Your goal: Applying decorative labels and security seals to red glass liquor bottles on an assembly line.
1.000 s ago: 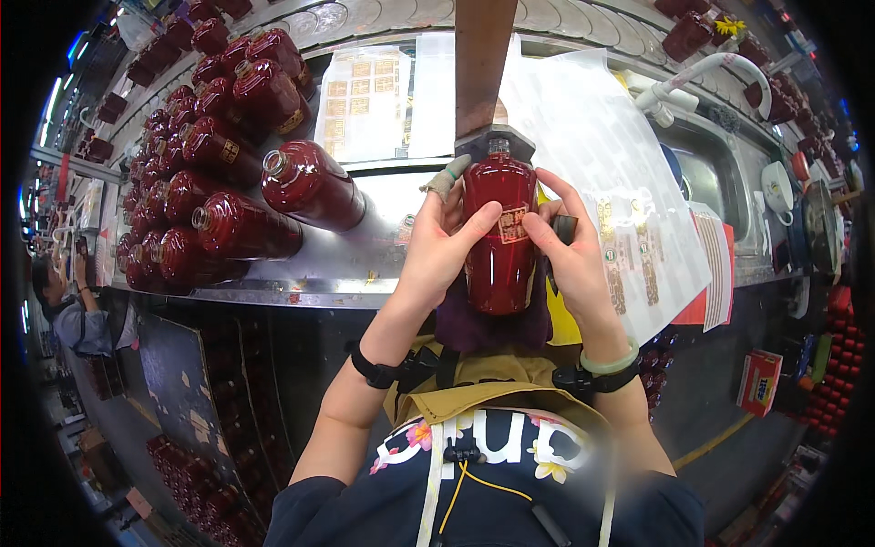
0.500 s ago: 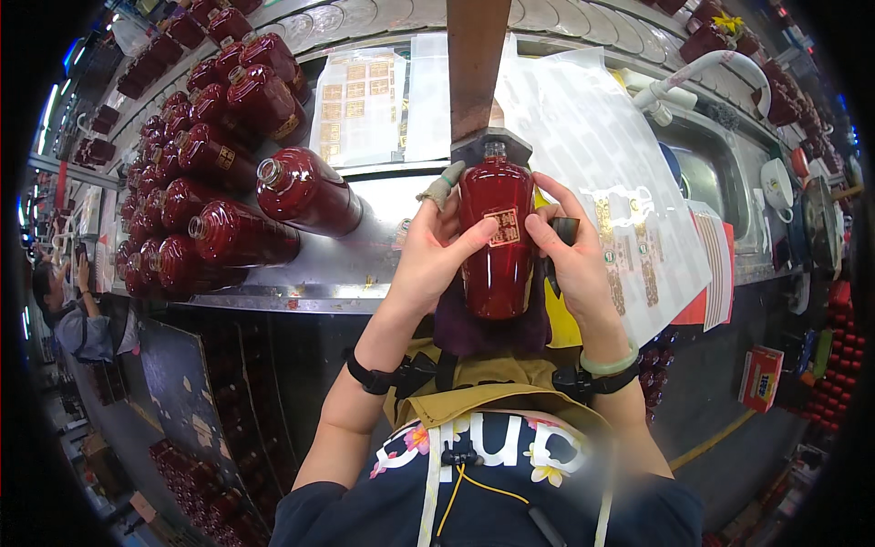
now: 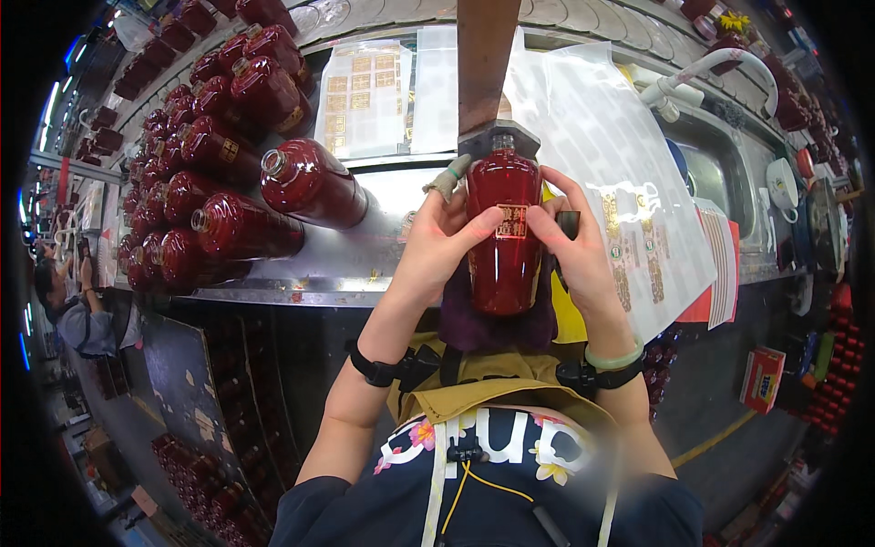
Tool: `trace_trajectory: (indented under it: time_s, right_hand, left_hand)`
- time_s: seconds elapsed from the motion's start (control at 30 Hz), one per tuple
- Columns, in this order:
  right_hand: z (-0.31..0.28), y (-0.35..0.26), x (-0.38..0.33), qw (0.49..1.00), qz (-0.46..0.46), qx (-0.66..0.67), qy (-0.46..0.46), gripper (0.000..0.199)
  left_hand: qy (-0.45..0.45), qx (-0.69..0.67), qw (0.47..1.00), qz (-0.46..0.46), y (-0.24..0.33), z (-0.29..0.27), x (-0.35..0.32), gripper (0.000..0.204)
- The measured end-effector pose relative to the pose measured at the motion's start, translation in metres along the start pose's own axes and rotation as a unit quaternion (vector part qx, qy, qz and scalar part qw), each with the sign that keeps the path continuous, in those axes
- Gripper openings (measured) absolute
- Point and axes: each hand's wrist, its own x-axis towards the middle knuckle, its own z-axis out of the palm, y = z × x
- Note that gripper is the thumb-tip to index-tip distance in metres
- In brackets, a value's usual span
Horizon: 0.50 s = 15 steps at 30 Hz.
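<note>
A dark red glass bottle (image 3: 503, 273) lies in front of me with its open neck pointing away, resting on a dark purple cloth (image 3: 456, 319). From the left, my left hand (image 3: 440, 239) grips its side, its thumb pressed on the edge of a gold square label (image 3: 511, 221). A pale finger cover (image 3: 448, 176) sits on one of its fingers. My right hand (image 3: 572, 235) holds the other side, thumb on the label's right edge. A small dark object (image 3: 568, 224) shows by the right-hand fingers; I cannot make out its kind.
Many red bottles (image 3: 219, 150) crowd the left of the metal counter; one bottle (image 3: 314, 182) leans nearer. Label sheets (image 3: 365, 96) lie behind, and a large translucent sheet (image 3: 592, 128) spreads right. A brown post (image 3: 483, 64) rises behind my bottle. A sink (image 3: 720, 164) with a white tap is at right.
My right thumb has moved inward onto the label's right edge. Both hands stay around the bottle, and the whole view has shifted slightly.
</note>
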Motion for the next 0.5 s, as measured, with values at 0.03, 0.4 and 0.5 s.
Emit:
trace_trajectory:
  time_s: [0.03, 0.4, 0.5]
  right_hand:
    - [0.001, 0.004, 0.0, 1.0, -0.015, -0.014, -0.001, 0.061]
    - [0.001, 0.01, 0.0, 0.999, -0.032, -0.03, -0.006, 0.068]
    - [0.001, 0.011, 0.002, 0.999, -0.034, -0.028, -0.008, 0.07]
  left_hand:
    - [-0.003, 0.013, 1.0, 0.003, -0.001, 0.002, -0.001, 0.087]
    - [0.004, 0.019, 1.0, 0.008, -0.004, 0.002, -0.002, 0.083]
    - [0.003, 0.021, 1.0, 0.009, -0.005, 0.002, -0.002, 0.082]
